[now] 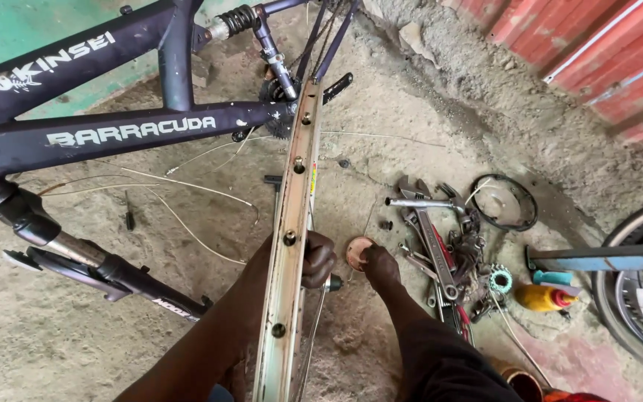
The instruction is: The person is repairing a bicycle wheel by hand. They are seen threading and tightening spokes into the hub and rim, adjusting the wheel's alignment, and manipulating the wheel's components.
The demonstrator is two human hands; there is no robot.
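On the concrete floor point(76, 335), upright before the upturned bicycle frame point(113, 130), the bare wheel rim point(289, 246) has its tyre off and few spokes visible. Left hand point(314, 259) fingers are wrapped around it; right hand point(377, 266) fingers pinch a small disc point(357, 251).

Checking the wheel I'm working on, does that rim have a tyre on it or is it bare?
Bare: the rim, gripped by the left hand, shows its inner channel and spoke holes uncovered.

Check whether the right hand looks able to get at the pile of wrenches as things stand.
Probably yes: the right hand rests on the ground just beside the pile of wrenches, with only bare floor between them.
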